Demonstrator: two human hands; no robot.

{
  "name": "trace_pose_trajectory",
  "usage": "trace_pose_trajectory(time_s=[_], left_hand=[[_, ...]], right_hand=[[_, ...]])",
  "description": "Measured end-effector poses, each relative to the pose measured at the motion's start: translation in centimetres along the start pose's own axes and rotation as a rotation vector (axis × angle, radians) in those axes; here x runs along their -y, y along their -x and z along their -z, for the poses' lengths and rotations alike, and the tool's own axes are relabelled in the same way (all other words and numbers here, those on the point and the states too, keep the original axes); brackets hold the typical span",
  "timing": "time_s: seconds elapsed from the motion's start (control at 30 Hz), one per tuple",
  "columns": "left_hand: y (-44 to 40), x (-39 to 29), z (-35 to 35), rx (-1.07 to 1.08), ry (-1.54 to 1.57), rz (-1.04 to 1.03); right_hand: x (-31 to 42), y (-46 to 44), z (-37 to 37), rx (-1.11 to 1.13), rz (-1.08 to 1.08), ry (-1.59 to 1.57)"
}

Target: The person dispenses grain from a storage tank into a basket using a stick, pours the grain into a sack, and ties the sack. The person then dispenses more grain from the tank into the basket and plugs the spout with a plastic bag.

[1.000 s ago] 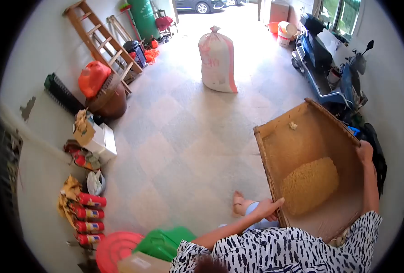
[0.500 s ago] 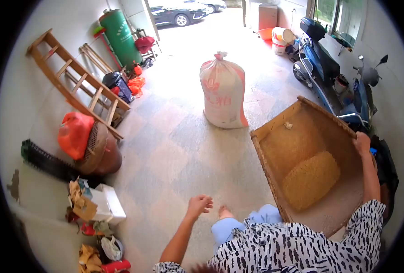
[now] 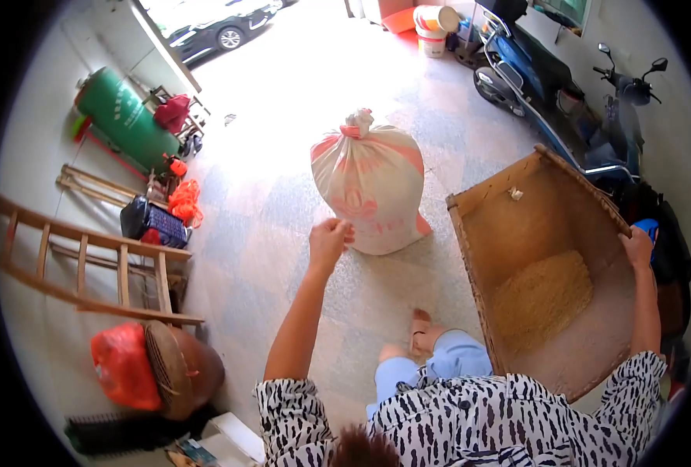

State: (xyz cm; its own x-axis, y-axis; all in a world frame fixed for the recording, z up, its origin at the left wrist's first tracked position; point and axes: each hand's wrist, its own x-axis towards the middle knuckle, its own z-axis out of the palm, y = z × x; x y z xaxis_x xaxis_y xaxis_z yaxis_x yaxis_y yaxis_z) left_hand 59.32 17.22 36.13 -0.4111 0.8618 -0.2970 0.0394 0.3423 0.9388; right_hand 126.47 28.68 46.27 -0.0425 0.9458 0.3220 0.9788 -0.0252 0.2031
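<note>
My right hand (image 3: 637,247) is closed on the upper right rim of a large wooden grain box (image 3: 492,184). A heap of yellow-brown grain (image 3: 548,296) lies inside, with a small pale scrap on the board near the far end. My left hand (image 3: 330,245) is stretched forward with its fingers curled in and nothing visible in them. It overlaps the lower left of a white and red woven sack (image 3: 369,183) in view; I cannot tell whether they touch. The sack stands upright, full and knotted at the top.
A blue scooter (image 3: 524,70) and another two-wheeler (image 3: 622,124) stand along the right wall. On the left are a wooden ladder (image 3: 120,244), a brown jar (image 3: 198,366) with a red bag (image 3: 126,366), and a green tank (image 3: 124,113). Buckets (image 3: 433,39) sit near the doorway.
My left hand has moved forward towards the sack, and its fingers have curled more. The view has tilted down and turned, with the sack appearing nearer. My right hand stays on the box rim.
</note>
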Motion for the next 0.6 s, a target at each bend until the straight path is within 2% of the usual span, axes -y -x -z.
trace_pose_trajectory(time_s=[0.17, 0.2, 0.23, 0.27, 0.33, 0.37, 0.4, 0.47, 0.5, 0.57, 0.6], left_hand=[[-20.0, -3.7, 1.9, -0.059, -0.115, -0.109], [-22.9, -3.6, -0.8, -0.146, -0.248, -0.221], [-27.6, -4.2, -0.8, -0.214, -0.379, -0.349], [-31.6, -5.5, -1.6, -0.185, -0.382, -0.351], [-39.6, -7.5, -4.3, -0.354, -0.774, -0.658], [-44.5, -6.7, -5.2, -0.346, -0.883, -0.791], [-48.9, -5.7, -6.0, -0.329, -0.877, -0.778], [-52.4, -5.4, -8.9, -0.038, -0.837, -0.501], [-53.5, -5.6, -9.9, -0.157, -0.842, -0.794], [-53.7, -8.7, -10.4, -0.172, -0.872, -1.008], [-53.3, -9.9, -11.3, -0.113, -0.809, -0.905]], right_hand=[[10.2, -9.4, 0.6, 0.099, -0.109, 0.033], [9.0, -11.4, -0.2, 0.099, -0.104, 0.063], [10.8, -13.1, -0.1, 0.096, -0.122, 0.098], [12.0, -15.5, -0.8, 0.109, -0.144, 0.11], [13.2, -21.0, -2.9, 0.061, -0.122, 0.105], [14.5, -23.8, -3.3, 0.152, -0.175, 0.136], [15.8, -26.7, -4.0, 0.168, -0.173, 0.152], [16.6, -30.3, -7.0, 0.247, -0.186, 0.227], [18.0, -32.3, -6.9, 0.348, -0.308, 0.221], [18.7, -35.9, -8.1, 0.323, -0.302, 0.218], [19.3, -37.7, -8.8, 0.299, -0.287, 0.214]])
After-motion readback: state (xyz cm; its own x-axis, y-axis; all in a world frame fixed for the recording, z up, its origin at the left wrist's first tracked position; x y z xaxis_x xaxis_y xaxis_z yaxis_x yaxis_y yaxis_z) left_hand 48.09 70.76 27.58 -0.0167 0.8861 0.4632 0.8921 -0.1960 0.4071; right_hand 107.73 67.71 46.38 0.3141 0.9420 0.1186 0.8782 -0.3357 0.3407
